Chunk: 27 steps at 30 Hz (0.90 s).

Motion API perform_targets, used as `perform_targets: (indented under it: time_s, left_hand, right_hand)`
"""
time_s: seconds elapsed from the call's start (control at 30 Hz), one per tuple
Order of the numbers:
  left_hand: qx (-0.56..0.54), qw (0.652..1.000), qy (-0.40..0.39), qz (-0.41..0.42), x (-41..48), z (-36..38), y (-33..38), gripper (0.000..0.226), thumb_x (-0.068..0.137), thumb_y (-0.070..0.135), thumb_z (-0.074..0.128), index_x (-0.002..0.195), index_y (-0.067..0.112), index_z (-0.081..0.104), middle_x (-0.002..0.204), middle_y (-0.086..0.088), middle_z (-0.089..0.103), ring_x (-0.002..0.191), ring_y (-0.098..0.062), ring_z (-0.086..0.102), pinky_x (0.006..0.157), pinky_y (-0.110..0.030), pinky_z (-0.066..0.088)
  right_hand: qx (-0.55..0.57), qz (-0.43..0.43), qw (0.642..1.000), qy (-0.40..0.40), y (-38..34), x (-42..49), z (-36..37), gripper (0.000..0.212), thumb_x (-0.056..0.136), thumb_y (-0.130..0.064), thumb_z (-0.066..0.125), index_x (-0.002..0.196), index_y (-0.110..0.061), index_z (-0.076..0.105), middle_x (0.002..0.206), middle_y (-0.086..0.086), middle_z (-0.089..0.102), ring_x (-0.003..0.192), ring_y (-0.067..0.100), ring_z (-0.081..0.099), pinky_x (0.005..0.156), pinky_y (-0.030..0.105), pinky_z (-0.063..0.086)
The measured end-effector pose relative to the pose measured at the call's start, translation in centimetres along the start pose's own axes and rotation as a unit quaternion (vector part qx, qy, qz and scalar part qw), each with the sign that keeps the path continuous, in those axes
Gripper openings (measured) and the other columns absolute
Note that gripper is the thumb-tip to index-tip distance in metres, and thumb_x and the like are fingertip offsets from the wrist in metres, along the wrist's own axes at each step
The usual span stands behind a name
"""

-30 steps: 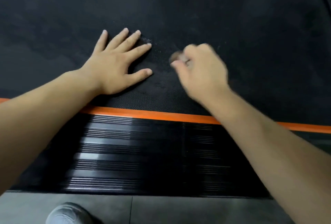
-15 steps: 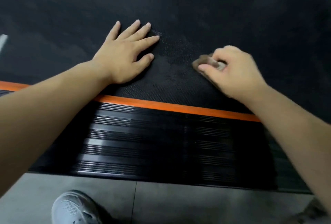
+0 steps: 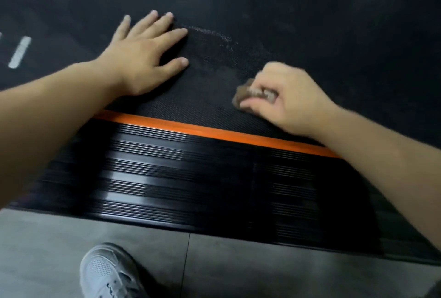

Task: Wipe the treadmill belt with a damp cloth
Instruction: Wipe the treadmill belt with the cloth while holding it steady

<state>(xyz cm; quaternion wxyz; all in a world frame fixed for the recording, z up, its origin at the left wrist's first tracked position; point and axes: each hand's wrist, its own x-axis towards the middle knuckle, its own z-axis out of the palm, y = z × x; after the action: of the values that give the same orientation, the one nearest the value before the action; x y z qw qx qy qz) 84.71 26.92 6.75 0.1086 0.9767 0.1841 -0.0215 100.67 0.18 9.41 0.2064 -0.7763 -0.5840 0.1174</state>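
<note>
The fingers (image 3: 249, 106) of the right hand (image 3: 293, 97) curl round a small brownish cloth (image 3: 244, 93), pinching it and pressing it onto the treadmill belt (image 3: 322, 23) near the orange edge strip (image 3: 191, 128). The left hand (image 3: 140, 59) lies flat on the belt, fingers spread straight. Between the hands a patch looks darker, with a pale residue streak (image 3: 210, 33) at its far edge. Wiping seems under way but early: most of the wide belt looks dull and unwiped.

No text can be read; the white marks (image 3: 19, 52) on the treadmill belt (image 3: 310, 23) are illegible.
</note>
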Motion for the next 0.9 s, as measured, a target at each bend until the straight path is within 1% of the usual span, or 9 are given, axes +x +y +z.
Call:
perform_targets:
  time_s: [0.13,0.27,0.4,0.43,0.53,0.63,0.77,0.8,0.9]
  left_hand:
    - [-0.008,1.000,0.005,-0.028,-1.1,0.0,-1.8,0.081,0.088,0.076,0.017,0.160,0.039,0.022,0.171,0.004,0.006,0.157,-0.017,-0.003,0.124,-0.055,-0.007]
    - [-0.007,0.999,0.032,-0.033,-1.2,0.5,-1.9,0.075,0.092,0.069,0.020,0.159,0.037,0.025,0.171,0.004,0.009,0.157,-0.016,-0.001,0.124,-0.055,-0.006]
    - [-0.011,0.999,0.032,-0.025,-1.1,0.4,-2.0,0.072,0.094,0.066,0.020,0.159,0.037,0.026,0.171,0.003,0.010,0.157,-0.017,0.000,0.124,-0.056,-0.005]
    - [-0.010,0.999,0.033,-0.024,-1.1,0.5,-1.9,0.071,0.094,0.065,0.021,0.159,0.037,0.026,0.171,0.003,0.010,0.157,-0.017,0.000,0.124,-0.056,-0.005]
    - [-0.010,0.999,0.036,-0.025,-1.1,0.5,-1.9,0.072,0.094,0.065,0.021,0.160,0.035,0.025,0.171,0.002,0.010,0.158,-0.019,0.000,0.124,-0.057,-0.005]
    - [-0.007,0.999,0.036,-0.023,-0.9,0.4,-1.8,0.073,0.094,0.066,0.019,0.160,0.035,0.024,0.171,0.001,0.010,0.158,-0.020,0.000,0.124,-0.058,-0.005]
    - [-0.001,0.999,0.030,-0.026,-1.1,0.3,-1.8,0.072,0.094,0.065,0.018,0.159,0.036,0.024,0.171,0.001,0.009,0.158,-0.019,-0.001,0.123,-0.058,-0.005]
    - [0.000,0.999,0.030,-0.025,-1.1,0.3,-1.7,0.073,0.093,0.065,0.018,0.159,0.036,0.024,0.171,0.001,0.009,0.158,-0.020,-0.001,0.123,-0.058,-0.005]
    - [0.006,0.999,0.030,-0.026,-1.0,0.0,-1.5,0.073,0.093,0.064,0.018,0.160,0.035,0.024,0.171,0.000,0.008,0.158,-0.020,0.000,0.123,-0.058,-0.005]
  right_hand:
    - [-0.039,0.089,0.992,0.086,0.0,5.6,0.8,0.032,0.084,-0.054,0.062,0.083,-0.023,0.060,0.087,-0.002,0.049,0.082,0.025,0.055,0.070,0.038,0.045]
    - [0.008,-0.053,0.998,-0.022,-2.2,3.8,2.2,0.035,0.083,-0.057,0.059,0.084,-0.023,0.062,0.086,-0.003,0.049,0.079,0.021,0.054,0.066,0.037,0.046]
    - [-0.044,0.092,0.992,0.080,-1.4,7.9,1.2,0.031,0.085,-0.055,0.063,0.082,-0.026,0.056,0.088,-0.003,0.045,0.080,0.022,0.053,0.064,0.031,0.036]
    - [-0.041,0.093,0.992,0.079,-1.9,7.7,1.6,0.030,0.085,-0.054,0.065,0.083,-0.026,0.057,0.089,-0.002,0.045,0.079,0.021,0.052,0.064,0.030,0.033]
    - [0.002,0.015,1.000,-0.028,-3.8,4.0,2.0,0.028,0.083,-0.053,0.069,0.083,-0.025,0.061,0.088,-0.002,0.049,0.077,0.018,0.052,0.064,0.034,0.040]
    - [-0.042,0.117,0.992,0.022,-1.5,0.2,-0.8,0.027,0.084,-0.051,0.066,0.080,-0.027,0.055,0.086,-0.003,0.049,0.079,0.020,0.054,0.067,0.039,0.046]
    - [-0.126,0.377,0.908,0.130,-1.1,-2.2,-0.9,0.029,0.091,-0.050,0.056,0.090,-0.022,0.051,0.095,0.008,0.054,0.090,0.036,0.057,0.068,0.035,0.034]
    - [-0.117,0.392,0.903,0.129,-2.3,-1.7,0.3,0.030,0.092,-0.050,0.055,0.092,-0.021,0.050,0.097,0.009,0.057,0.090,0.036,0.058,0.069,0.035,0.034]
    - [-0.060,0.339,0.936,0.080,-5.4,0.1,2.1,0.032,0.093,-0.052,0.053,0.089,-0.021,0.046,0.090,0.002,0.056,0.080,0.029,0.052,0.065,0.034,0.036]
